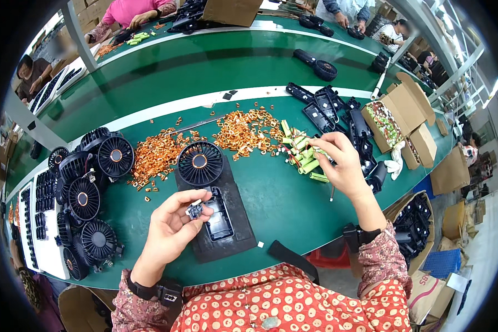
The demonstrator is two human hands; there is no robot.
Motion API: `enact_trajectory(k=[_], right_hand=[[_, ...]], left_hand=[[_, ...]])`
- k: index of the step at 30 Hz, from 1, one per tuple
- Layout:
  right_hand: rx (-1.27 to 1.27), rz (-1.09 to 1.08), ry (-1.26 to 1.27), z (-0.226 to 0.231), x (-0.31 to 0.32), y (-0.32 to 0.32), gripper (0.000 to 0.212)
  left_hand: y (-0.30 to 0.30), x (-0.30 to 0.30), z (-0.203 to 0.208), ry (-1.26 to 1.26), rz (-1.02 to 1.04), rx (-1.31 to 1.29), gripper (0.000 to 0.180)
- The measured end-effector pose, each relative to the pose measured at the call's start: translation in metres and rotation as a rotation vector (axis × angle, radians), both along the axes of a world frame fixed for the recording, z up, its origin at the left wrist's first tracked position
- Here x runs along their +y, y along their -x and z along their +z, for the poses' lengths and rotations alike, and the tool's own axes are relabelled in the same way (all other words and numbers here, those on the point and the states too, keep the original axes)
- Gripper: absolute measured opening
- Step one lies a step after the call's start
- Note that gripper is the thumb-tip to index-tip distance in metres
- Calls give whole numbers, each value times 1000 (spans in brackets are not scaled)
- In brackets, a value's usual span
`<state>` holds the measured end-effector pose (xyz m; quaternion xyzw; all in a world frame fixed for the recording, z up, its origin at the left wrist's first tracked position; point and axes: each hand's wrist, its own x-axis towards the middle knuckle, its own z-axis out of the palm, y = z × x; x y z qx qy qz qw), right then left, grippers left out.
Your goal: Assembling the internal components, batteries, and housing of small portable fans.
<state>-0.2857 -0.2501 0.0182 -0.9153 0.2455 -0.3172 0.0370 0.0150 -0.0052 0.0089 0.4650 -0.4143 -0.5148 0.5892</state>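
Note:
My left hand (171,224) pinches a small circuit board (195,209) with white parts between thumb and fingers. Just beneath lies a black handheld fan (201,161) with an orange ring at its hub; its hollow handle shell (219,218) is open upward on a dark mat (239,235). Over at the right, my right hand (342,163) has thumb and fingers closed about a green battery at the edge of a pile of green battery cells (309,164) with thin wires. The fingers partly cover that battery.
Orange copper-coloured pieces (246,130) lie heaped behind the fan. Black fan heads (98,238) are stacked at left, beside a white tray (50,232). Black handle shells (321,113) and an open cardboard box (395,119) stand at far right. Other people work across the green bench (282,221).

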Motion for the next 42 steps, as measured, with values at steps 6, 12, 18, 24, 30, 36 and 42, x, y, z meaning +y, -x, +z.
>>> enact_trajectory(k=[6,12,18,24,30,36,42], right_hand=[[211,195,166,11,-13,-25,34],[14,165,77,1,-33,-24,15],[-67,10,-526,1,-41,-18,15],[-78,7,-689,9,-42,-19,20],[-419,69,-830,5,-59,-9,19],[453,-444,-103,22,-26,-9,25],[123,-264,-351,7,51,-37,38]], left_hand=[[3,-3,-5,8,15,-17,45],[3,-3,-15,-9,51,35,41],[4,-1,-12,-15,62,32,39],[2,0,-16,-27,49,21,36],[7,-3,-11,-11,64,77,41],[7,1,-12,-32,64,19,47],[9,4,-13,-18,100,18,47]])
